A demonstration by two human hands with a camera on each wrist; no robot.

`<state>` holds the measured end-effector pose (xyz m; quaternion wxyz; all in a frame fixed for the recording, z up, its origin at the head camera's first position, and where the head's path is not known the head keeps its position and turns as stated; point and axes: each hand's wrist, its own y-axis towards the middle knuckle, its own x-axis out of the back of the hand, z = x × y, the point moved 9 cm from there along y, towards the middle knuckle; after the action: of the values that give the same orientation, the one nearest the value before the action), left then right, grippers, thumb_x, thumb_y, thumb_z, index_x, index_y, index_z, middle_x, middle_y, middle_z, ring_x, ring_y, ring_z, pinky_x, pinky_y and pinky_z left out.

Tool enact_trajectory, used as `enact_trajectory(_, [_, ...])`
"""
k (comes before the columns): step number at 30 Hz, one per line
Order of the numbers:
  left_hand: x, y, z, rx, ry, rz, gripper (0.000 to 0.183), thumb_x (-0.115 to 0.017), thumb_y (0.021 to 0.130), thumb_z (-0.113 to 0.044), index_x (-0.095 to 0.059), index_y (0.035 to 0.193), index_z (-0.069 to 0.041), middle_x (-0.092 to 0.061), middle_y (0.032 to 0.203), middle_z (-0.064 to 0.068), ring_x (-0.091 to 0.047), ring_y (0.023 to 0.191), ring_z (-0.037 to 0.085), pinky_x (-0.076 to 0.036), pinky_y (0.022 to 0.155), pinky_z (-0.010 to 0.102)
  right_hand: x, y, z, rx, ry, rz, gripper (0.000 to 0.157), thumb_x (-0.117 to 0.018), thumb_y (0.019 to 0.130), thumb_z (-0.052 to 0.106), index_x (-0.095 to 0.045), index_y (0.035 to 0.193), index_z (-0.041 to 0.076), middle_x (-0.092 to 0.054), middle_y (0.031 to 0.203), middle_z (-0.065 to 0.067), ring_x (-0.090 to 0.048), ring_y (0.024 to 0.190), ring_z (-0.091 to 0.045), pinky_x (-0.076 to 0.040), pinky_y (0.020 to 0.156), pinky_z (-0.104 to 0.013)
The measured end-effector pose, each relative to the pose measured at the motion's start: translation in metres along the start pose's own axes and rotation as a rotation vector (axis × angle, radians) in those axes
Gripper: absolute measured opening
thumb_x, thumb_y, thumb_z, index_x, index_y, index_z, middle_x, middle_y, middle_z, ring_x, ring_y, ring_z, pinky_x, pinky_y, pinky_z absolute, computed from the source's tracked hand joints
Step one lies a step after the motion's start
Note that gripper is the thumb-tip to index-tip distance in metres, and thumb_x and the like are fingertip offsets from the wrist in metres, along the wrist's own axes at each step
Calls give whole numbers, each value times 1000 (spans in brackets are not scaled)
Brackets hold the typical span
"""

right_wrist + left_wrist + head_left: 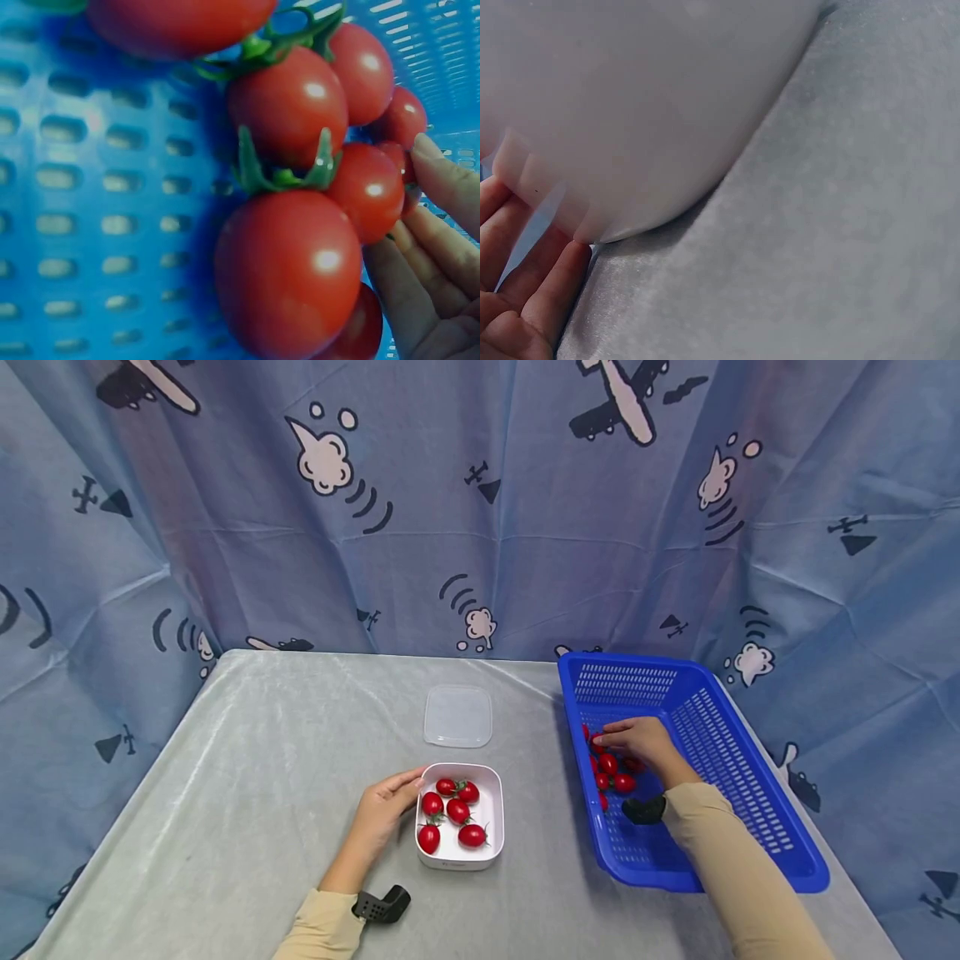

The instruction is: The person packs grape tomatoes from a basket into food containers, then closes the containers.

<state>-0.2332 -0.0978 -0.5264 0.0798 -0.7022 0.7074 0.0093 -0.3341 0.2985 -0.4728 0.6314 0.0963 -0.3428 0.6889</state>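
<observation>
A white square box (pixel 459 863) stands on the table with several red cherry tomatoes (pixel 457 811) inside. My left hand (pixel 381 810) rests against its left side, fingertips touching the outer wall near the far corner. In the left wrist view, those fingers (pixel 559 285) meet the lower edge of the box (pixel 645 112). Over at the right, my right hand (pixel 641 743) reaches into a blue basket (pixel 750 793) that holds more cherry tomatoes (pixel 623 783). Its thumb and fingers pinch one small cherry tomato (pixel 397 159) at the far end of the cluster.
A clear flat lid (pixel 458 717) lies on the table behind the white box. The tomatoes in the basket gather along its left wall. A light cloth (pixel 262 760) covers the table, and a blue printed curtain (pixel 420 527) hangs behind it.
</observation>
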Motion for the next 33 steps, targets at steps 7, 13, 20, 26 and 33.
enact_trajectory(7, [0,-1,-3,-23,22,0,36,-63,97,-13,-63,125,9,-67,126,22,-66,100,-2,-54,91,16,0,3,4,31,81,8,56,-82,82,18,-62,121,-15,-69,117,-29,-71,77,-7,-62,81,-32])
enact_trajectory(13, [2,0,0,-8,8,0,36,-64,96,-14,-65,125,7,-68,125,20,-67,100,-2,-54,91,17,6,-3,16,34,7,-89,51,-75,89,15,-59,129,-12,-63,127,-30,-74,88,-14,-59,90,-37])
enact_trajectory(20, [1,0,-2,-20,20,5,36,-64,96,-13,-64,125,8,-68,125,20,-67,100,-2,-55,91,17,26,-22,41,112,-54,-212,50,-74,90,27,-63,129,-2,-65,129,-25,-67,91,-9,-58,91,-32])
enact_trajectory(26, [0,0,-3,-28,18,9,37,-64,96,-14,-64,125,9,-68,125,19,-66,101,-3,-54,91,17,25,-51,71,198,-7,-227,55,-77,87,38,-66,128,3,-72,121,-13,-59,87,5,-50,79,-14])
enact_trajectory(33, [1,2,0,0,11,2,35,-63,97,-14,-64,126,6,-67,127,21,-66,101,-2,-54,92,18,11,-81,95,231,45,-211,56,-79,84,38,-67,128,6,-75,115,-1,-60,92,5,-51,80,-12])
